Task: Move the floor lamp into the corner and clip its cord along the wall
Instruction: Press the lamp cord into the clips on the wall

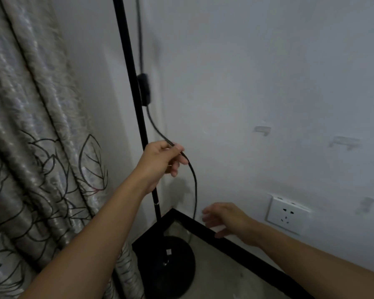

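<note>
The floor lamp's black pole [131,78] rises from a round black base [177,262] in the room corner. Its black cord [195,190] hangs beside the pole, with an inline switch [144,89] partway up. My left hand [160,162] pinches the cord below the switch, and the cord loops down from it toward the floor. My right hand [227,219] hovers low near the skirting, fingers spread, holding nothing. Three clear clips are stuck on the right wall: one [262,130], another [344,142], and a lower one [365,204].
A patterned grey curtain [37,147] hangs at the left, close to the lamp base. A white wall socket [286,214] sits low on the right wall. Black skirting [235,244] runs along the floor edge.
</note>
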A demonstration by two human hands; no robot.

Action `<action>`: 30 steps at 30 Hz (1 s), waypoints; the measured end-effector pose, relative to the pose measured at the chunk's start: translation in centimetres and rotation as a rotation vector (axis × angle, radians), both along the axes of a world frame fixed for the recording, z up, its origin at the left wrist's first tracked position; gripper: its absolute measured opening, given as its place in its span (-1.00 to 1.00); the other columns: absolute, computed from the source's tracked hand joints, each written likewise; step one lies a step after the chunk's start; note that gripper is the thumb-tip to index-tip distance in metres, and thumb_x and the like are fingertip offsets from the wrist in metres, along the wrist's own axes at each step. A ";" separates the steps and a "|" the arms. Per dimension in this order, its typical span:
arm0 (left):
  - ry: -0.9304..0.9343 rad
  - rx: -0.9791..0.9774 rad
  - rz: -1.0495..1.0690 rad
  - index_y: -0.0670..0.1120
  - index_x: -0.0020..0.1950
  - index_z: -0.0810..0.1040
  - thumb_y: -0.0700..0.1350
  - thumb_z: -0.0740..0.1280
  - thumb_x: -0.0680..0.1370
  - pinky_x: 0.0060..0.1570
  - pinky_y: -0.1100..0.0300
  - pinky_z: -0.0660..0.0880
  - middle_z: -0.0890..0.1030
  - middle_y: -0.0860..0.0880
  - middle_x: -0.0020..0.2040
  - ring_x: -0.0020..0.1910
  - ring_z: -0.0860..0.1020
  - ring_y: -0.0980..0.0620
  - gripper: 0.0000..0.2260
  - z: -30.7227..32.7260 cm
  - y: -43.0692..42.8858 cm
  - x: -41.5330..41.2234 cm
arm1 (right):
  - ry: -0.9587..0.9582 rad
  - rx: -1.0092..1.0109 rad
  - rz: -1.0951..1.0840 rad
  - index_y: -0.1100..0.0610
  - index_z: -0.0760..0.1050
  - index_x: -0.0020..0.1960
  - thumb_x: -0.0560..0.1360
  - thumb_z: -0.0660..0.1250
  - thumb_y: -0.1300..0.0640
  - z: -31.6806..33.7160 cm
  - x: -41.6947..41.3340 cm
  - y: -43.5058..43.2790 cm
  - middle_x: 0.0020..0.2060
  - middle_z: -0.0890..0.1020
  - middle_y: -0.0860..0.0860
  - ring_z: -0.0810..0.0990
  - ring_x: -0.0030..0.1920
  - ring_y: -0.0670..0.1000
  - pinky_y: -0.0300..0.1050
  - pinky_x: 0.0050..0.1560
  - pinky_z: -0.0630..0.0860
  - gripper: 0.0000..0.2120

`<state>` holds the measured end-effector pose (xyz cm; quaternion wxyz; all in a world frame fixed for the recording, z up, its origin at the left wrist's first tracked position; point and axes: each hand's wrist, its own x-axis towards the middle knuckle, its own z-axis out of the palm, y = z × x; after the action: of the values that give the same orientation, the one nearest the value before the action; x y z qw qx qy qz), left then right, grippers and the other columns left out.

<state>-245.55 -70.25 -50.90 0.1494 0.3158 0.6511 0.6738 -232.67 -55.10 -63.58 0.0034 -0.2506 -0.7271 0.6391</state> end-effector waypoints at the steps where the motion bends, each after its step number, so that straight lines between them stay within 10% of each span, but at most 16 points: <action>1: -0.061 0.063 -0.024 -0.26 -0.07 0.55 -0.20 0.30 0.55 -0.53 0.22 0.46 0.68 -0.13 -0.35 -0.53 0.47 0.05 -0.88 0.1 0.2 -0.1 | -0.003 -0.077 -0.018 0.07 0.62 0.00 0.59 0.19 -0.01 0.3 -0.1 -0.3 0.02 0.71 0.07 0.67 0.02 0.06 -0.03 -0.08 0.59 -0.74; 5: -0.167 0.182 -0.084 -0.19 -0.11 0.53 -0.24 0.30 0.54 -0.44 0.24 0.55 0.71 -0.17 -0.27 -0.44 0.59 0.03 -0.94 -0.2 1.2 -0.3 | 0.036 -0.319 0.038 0.10 0.60 0.10 0.63 0.01 -0.21 1.5 0.0 -0.4 -0.10 0.75 0.07 0.72 -0.02 0.08 0.05 0.14 0.49 -0.49; 8: -0.186 0.215 -0.017 -0.18 -0.15 0.52 -0.27 0.31 0.53 -0.44 0.25 0.56 0.72 -0.16 -0.30 -0.44 0.62 0.01 -0.93 -0.7 1.8 -0.9 | 0.191 -0.449 -0.068 0.18 0.61 -0.10 0.61 0.10 -0.19 4.0 0.6 1.3 -0.52 0.48 0.03 0.52 -0.53 0.02 -0.13 -0.32 0.48 -0.49; 11: -0.196 0.224 0.052 -0.18 -0.16 0.52 -0.28 0.32 0.52 -0.43 0.26 0.57 0.71 -0.14 -0.32 -0.44 0.62 0.02 -0.93 -1.4 2.8 -0.9 | 0.366 -0.111 -0.289 0.20 0.61 -0.12 0.58 0.30 0.02 7.4 2.0 5.0 -0.60 0.31 -0.11 0.22 -0.61 -0.10 -0.31 -0.55 0.21 -0.74; 18: -0.221 0.264 0.003 -0.18 -0.20 0.51 -0.29 0.31 0.52 -0.45 0.24 0.58 0.64 -0.18 -0.30 -0.48 0.59 0.02 -0.90 -1.8 9.0 2.0 | 0.533 0.610 -0.531 0.01 0.62 -0.32 0.49 0.43 0.08 12.3 5.3 10.0 -0.60 0.54 -0.19 0.46 -0.56 -0.25 -0.42 -0.50 0.35 -0.79; 30: -0.286 0.289 0.012 -0.24 -0.10 0.59 -0.24 0.34 0.53 -0.41 0.26 0.58 0.60 -0.17 -0.32 -0.45 0.56 0.03 -0.93 -2.3 15.4 4.5 | 0.662 0.869 -0.669 -0.13 0.55 -0.27 0.51 0.40 0.10 13.9 4.5 10.0 -0.47 0.62 -0.13 0.57 -0.45 -0.23 -0.27 -0.33 0.45 -0.79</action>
<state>-241.08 -54.87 -53.16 0.1894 0.2309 0.5216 0.7992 -228.13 -45.12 -49.68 0.5282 -0.2290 -0.7629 0.2941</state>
